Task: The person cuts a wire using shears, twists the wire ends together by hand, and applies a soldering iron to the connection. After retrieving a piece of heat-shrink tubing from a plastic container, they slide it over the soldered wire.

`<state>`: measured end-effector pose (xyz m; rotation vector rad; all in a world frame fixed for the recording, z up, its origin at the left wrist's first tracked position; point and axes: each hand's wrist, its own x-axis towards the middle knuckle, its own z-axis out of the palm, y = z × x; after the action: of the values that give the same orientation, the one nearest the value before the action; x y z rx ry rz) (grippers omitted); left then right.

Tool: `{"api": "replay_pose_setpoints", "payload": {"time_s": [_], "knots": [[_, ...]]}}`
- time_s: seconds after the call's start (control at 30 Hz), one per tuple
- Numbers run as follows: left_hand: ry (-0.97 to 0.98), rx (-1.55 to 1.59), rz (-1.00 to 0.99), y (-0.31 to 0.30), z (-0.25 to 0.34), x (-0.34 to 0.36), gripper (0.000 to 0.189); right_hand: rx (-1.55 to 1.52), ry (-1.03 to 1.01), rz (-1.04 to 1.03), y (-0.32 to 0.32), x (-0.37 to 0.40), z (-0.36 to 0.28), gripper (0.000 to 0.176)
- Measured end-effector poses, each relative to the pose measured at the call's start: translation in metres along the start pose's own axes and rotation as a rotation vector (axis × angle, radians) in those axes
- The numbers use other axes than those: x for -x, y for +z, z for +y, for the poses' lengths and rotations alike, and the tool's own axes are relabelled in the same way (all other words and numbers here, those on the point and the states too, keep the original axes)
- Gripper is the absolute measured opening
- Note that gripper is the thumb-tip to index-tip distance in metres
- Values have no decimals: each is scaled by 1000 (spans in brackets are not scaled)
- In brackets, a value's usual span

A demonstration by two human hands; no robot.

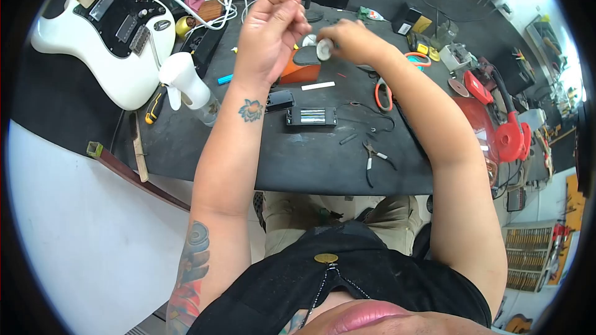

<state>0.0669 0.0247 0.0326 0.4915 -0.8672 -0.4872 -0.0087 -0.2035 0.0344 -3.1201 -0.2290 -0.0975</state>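
Note:
My left hand [273, 34] is raised over the back of the dark workbench, its fingers curled together; anything between them is too small to make out. To its right, my right hand [355, 40] has its fingers closed on a small round white item [324, 49]. Below and between the hands lies an orange block with a dark top [301, 73]. Nearer to me, a black pickup with bright metal strips [311, 116] rests on the bench, next to another black part [279, 101]. A white strip [318, 86] lies behind it.
A white guitar body [105, 49] and a spray bottle [186, 84] stand left, with a screwdriver [155, 105]. Pliers [372, 162] lie near the front edge, orange-handled scissors [383, 95] to the right. A red tool [510, 139] sits far right.

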Motion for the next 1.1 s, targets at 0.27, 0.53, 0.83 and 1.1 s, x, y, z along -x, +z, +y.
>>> {"api": "replay_pose_setpoints", "payload": {"time_s": [0.27,0.53,0.83,1.1], "knots": [[33,-385,121,-3,-1,-1,7,-77,-194,429,15,-28,20,25],[57,-774,170,3,-23,4,8,-1041,65,429,-60,25,-41,33],[-143,-870,-81,3,-9,8,12,-537,-21,26,-87,58,-24,9],[-170,-1037,68,-5,-27,6,12,-540,479,735,-175,-56,88,57]]}}
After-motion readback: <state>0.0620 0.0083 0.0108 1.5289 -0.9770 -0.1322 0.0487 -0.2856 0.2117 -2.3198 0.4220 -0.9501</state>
